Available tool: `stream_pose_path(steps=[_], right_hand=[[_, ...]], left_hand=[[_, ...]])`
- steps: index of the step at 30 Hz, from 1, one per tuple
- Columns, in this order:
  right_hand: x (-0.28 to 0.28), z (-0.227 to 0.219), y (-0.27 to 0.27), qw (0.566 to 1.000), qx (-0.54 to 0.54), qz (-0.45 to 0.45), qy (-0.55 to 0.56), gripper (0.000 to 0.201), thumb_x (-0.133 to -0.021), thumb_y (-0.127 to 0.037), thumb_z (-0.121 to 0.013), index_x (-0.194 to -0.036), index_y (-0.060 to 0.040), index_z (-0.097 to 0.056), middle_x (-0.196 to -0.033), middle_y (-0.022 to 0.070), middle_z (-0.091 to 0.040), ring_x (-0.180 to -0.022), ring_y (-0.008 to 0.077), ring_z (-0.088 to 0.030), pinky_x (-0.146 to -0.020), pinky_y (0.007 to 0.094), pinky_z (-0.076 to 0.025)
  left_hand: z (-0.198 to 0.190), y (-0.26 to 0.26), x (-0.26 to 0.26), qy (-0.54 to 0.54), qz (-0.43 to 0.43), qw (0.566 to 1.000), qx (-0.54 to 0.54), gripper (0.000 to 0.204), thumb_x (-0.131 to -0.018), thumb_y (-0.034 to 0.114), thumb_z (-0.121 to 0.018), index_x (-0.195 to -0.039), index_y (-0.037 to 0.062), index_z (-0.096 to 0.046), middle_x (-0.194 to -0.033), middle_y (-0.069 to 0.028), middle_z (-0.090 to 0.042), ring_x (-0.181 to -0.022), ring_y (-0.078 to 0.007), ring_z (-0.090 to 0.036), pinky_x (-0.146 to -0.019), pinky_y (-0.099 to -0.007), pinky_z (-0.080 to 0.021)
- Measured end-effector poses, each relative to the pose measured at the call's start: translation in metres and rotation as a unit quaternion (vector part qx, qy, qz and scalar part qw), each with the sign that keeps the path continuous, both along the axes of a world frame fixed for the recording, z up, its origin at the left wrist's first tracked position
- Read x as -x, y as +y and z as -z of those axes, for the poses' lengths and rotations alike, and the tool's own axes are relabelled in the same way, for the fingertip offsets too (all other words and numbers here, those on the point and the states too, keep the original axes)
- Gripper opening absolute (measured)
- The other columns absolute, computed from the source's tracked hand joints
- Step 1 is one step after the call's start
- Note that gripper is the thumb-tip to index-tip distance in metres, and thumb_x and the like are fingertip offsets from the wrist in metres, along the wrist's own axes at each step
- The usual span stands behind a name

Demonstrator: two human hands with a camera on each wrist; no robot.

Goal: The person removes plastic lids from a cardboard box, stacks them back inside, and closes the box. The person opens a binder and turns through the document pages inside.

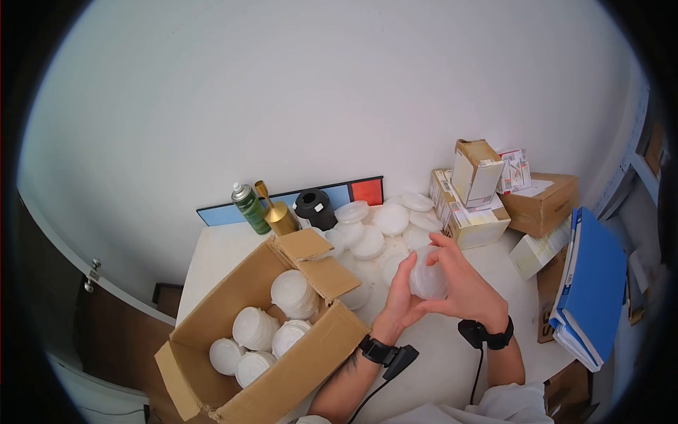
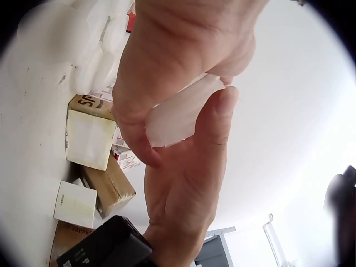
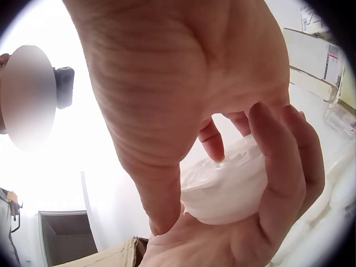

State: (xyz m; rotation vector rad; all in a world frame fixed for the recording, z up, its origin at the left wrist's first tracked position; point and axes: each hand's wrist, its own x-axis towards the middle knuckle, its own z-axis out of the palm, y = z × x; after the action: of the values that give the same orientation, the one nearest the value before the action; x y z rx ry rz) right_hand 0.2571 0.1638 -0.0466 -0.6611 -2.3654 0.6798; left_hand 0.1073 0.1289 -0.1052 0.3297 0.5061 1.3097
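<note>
Both hands hold a small translucent white plastic bowl (image 1: 429,274) with a round lid-like top above the table. My left hand (image 1: 401,300) grips it from the left and below, its fingers curled along the side in the right wrist view. From the right, my right hand (image 1: 467,288) curves around the same bowl (image 3: 228,192), thumb and fingers at its rim. The bowl (image 2: 183,111) is partly covered by the fingers in the left wrist view. Left of the hands, an open cardboard box (image 1: 282,385) contains several white round tubs (image 1: 256,328).
Loose white round containers (image 1: 367,242) are heaped on the table behind the hands. A green spray can (image 1: 251,208), a gold bottle-shaped object (image 1: 281,219) and a black container (image 1: 315,208) stand at the back. Stacked cartons (image 1: 477,222) and blue folders (image 1: 593,283) are at the right.
</note>
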Motion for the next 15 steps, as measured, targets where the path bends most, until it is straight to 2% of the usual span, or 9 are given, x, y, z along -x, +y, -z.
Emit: stream_pose_path(steps=[2, 3, 5, 7, 9, 11, 12, 13, 15], right_hand=[[0.011, 0.002, -0.003, 0.999, 0.000, 0.012, -0.031, 0.067, -0.069, -0.025, -0.093, -0.115, -0.0009, -0.051, -0.147, 0.0292, -0.042, -0.140, 0.0496, -0.043, -0.108, 0.0448, -0.046], [0.014, 0.004, -0.005, 0.999, -0.010, -0.017, -0.044, 0.067, -0.069, -0.025, -0.093, -0.115, -0.0009, -0.051, -0.147, 0.0292, -0.042, -0.140, 0.0496, -0.043, -0.108, 0.0448, -0.046], [0.019, 0.007, -0.009, 0.995, 0.021, 0.069, -0.066, 0.062, -0.069, -0.023, -0.092, -0.113, -0.0012, -0.054, -0.145, 0.0275, -0.043, -0.130, 0.0482, -0.051, -0.105, 0.0461, -0.048], [0.032, -0.004, -0.023, 0.988, -0.048, 0.124, -0.084, 0.051, -0.069, -0.011, -0.087, -0.107, -0.0043, -0.055, -0.138, 0.0220, -0.050, -0.109, 0.0388, -0.060, -0.090, 0.0422, -0.052], [0.034, 0.007, -0.021, 0.984, -0.103, 0.112, -0.087, 0.038, -0.075, -0.005, -0.076, -0.107, 0.0005, -0.057, -0.117, 0.0216, -0.060, -0.094, 0.0333, -0.064, -0.080, 0.0408, -0.052], [0.036, 0.011, -0.027, 0.978, -0.055, 0.186, -0.079, 0.037, -0.082, -0.005, -0.066, -0.115, 0.0051, -0.056, -0.104, 0.0230, -0.064, -0.089, 0.0321, -0.065, -0.078, 0.0411, -0.050], [0.034, 0.021, -0.023, 0.973, -0.110, 0.198, -0.048, 0.040, -0.085, -0.005, -0.058, -0.123, 0.0090, -0.053, -0.102, 0.0261, -0.065, -0.092, 0.0365, -0.065, -0.082, 0.0422, -0.050], [0.031, 0.027, -0.019, 0.969, -0.136, 0.199, -0.050, 0.044, -0.091, -0.004, -0.056, -0.133, 0.0091, -0.048, -0.110, 0.0285, -0.065, -0.096, 0.0404, -0.065, -0.085, 0.0435, -0.050], [0.061, 0.019, -0.047, 0.956, -0.080, 0.277, -0.042, 0.044, -0.096, -0.005, -0.052, -0.139, 0.0068, -0.046, -0.120, 0.0318, -0.063, -0.109, 0.0466, -0.063, -0.094, 0.0455, -0.050]], left_hand=[[0.017, 0.004, 0.005, -0.051, 0.028, 0.998, 0.023, 0.058, -0.103, 0.057, -0.046, -0.140, 0.0135, -0.054, -0.136, -0.0072, -0.060, -0.125, -0.0244, -0.060, -0.103, -0.0429, -0.050], [0.022, 0.005, 0.007, -0.064, 0.000, 0.998, 0.012, 0.058, -0.103, 0.057, -0.046, -0.140, 0.0135, -0.054, -0.136, -0.0072, -0.060, -0.125, -0.0244, -0.060, -0.103, -0.0429, -0.050], [0.034, 0.010, 0.004, -0.087, -0.001, 0.996, -0.029, 0.053, -0.102, 0.058, -0.051, -0.137, 0.0186, -0.050, -0.132, -0.0064, -0.056, -0.124, -0.0222, -0.058, -0.102, -0.0416, -0.051], [0.046, 0.018, 0.004, -0.071, -0.032, 0.996, -0.033, 0.056, -0.102, 0.060, -0.050, -0.139, 0.0182, -0.046, -0.134, -0.0067, -0.053, -0.123, -0.0218, -0.057, -0.100, -0.0409, -0.052], [0.048, 0.019, 0.002, -0.063, -0.058, 0.996, -0.032, 0.059, -0.102, 0.062, -0.050, -0.140, 0.0177, -0.042, -0.136, -0.0070, -0.050, -0.123, -0.0214, -0.057, -0.099, -0.0401, -0.052], [0.038, 0.012, 0.002, -0.025, -0.084, 0.995, -0.046, 0.067, -0.100, 0.066, -0.051, -0.141, 0.0155, -0.036, -0.137, -0.0089, -0.047, -0.124, -0.0232, -0.055, -0.101, -0.0390, -0.050], [0.032, 0.006, 0.006, -0.016, -0.088, 0.994, -0.065, 0.067, -0.100, 0.059, -0.057, -0.144, 0.0129, -0.038, -0.137, -0.0136, -0.049, -0.127, -0.0300, -0.054, -0.104, -0.0410, -0.048], [0.035, 0.006, 0.006, -0.037, -0.111, 0.991, -0.069, 0.067, -0.100, 0.059, -0.057, -0.144, 0.0129, -0.038, -0.137, -0.0136, -0.049, -0.127, -0.0300, -0.054, -0.104, -0.0410, -0.048], [0.043, 0.015, -0.012, 0.192, -0.233, 0.946, -0.121, 0.064, -0.100, 0.043, -0.063, -0.148, 0.0081, -0.042, -0.140, -0.0177, -0.053, -0.136, -0.0282, -0.048, -0.112, -0.0408, -0.042]])
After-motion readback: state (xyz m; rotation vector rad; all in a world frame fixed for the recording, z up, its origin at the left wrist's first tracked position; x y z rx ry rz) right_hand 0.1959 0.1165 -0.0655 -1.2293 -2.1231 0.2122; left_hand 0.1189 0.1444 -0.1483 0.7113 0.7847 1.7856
